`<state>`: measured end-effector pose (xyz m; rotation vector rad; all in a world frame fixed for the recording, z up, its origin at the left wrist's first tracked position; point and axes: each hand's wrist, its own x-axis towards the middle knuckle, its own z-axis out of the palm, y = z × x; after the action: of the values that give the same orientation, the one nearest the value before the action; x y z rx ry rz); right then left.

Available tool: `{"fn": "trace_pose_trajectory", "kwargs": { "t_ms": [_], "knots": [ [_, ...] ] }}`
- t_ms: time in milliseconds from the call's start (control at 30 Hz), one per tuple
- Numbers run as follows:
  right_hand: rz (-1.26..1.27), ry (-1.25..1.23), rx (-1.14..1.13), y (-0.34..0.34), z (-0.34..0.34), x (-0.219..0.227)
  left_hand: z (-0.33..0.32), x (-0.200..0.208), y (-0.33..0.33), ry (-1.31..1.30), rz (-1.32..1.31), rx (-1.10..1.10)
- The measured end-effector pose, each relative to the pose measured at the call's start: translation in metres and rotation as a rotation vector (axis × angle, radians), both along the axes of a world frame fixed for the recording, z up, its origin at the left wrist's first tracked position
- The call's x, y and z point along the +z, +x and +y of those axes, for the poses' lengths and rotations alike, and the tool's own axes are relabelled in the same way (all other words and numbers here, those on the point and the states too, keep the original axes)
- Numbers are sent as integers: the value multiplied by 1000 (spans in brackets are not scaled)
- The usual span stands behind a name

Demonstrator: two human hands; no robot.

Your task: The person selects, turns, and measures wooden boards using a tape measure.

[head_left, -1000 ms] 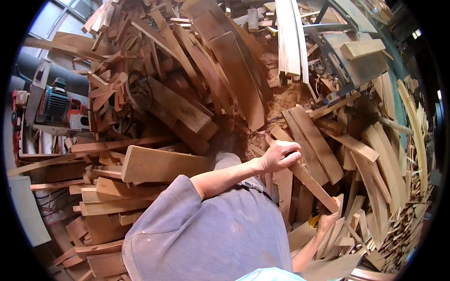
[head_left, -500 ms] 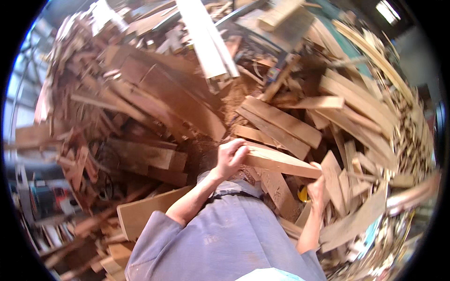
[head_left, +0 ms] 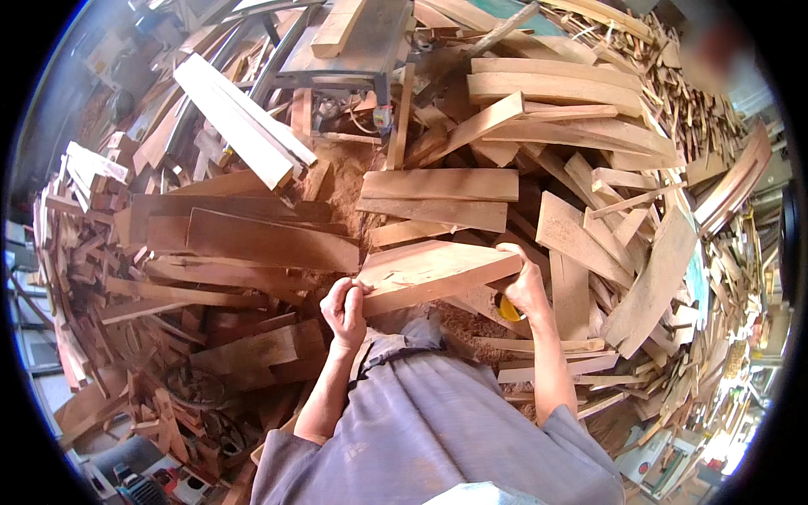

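Note:
A short, thick wooden board (head_left: 438, 273) is held up in front of my body, its broad face tilted upward and its long edge toward me. My left hand (head_left: 343, 313) is closed on its left end, fingers curled at the corner. The other end is gripped by my right hand (head_left: 526, 286), with fingers over the far corner. Just beside the right palm shows a small yellow round object (head_left: 508, 308); I cannot tell whether that hand holds it. Beyond the held board, two planks (head_left: 438, 185) lie side by side.
Dark, wide boards (head_left: 269, 240) are stacked on the left, and pale planks (head_left: 555, 88) are heaped at the far right. White lengths of wood (head_left: 244, 122) slant near a metal-topped machine table (head_left: 337, 63). Sawdust (head_left: 341, 181) covers ground between the piles. Offcuts surround me.
The view has turned, so the piles appear rotated. Both hands still hold the board, which now shows more of its broad face and sits further left in the view.

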<state>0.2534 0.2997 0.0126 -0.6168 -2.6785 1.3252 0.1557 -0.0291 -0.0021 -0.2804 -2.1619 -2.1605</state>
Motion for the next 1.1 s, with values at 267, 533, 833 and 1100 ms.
{"fn": "trace_pose_trajectory", "kwargs": {
  "t_ms": [267, 533, 833, 1100],
  "knots": [
    [90, -43, -6, 5, 0, 3, -1, -4, 1, -145, 3, -18],
    [45, -181, 53, -2, 8, -11, -6, -9, 2, -62, 19, 7],
    [112, -76, 98, 8, 24, -29, -4, -17, 5, -70, 122, 58],
    [98, -51, 114, 4, 13, -17, -9, -9, 3, -79, 112, 27]
  ]
}}
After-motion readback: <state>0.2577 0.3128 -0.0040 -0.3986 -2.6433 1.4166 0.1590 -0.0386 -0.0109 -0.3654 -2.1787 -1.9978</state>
